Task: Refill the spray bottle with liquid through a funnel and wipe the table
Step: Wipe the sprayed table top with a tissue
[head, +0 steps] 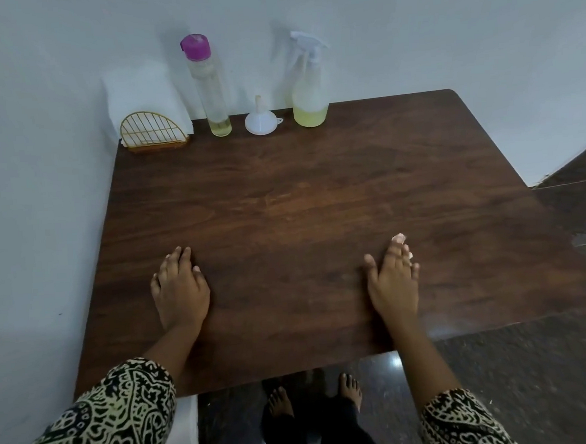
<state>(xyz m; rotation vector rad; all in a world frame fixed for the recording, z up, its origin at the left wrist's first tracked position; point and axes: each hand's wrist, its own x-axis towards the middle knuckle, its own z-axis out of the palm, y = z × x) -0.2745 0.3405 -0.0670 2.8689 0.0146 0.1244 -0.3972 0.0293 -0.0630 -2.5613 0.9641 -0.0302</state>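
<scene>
Fingers (179, 259) flat on table (282, 188)

The single head view looks steeply down from close above the table (283, 195), facing the wall.

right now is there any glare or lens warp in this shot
Head view: wide-angle warp bows the table edges and tilts the bottle; a soft warm sheen at the table's centre; a small bright glint on the floor; dim, even light; both hands reasonably sharp.
</scene>
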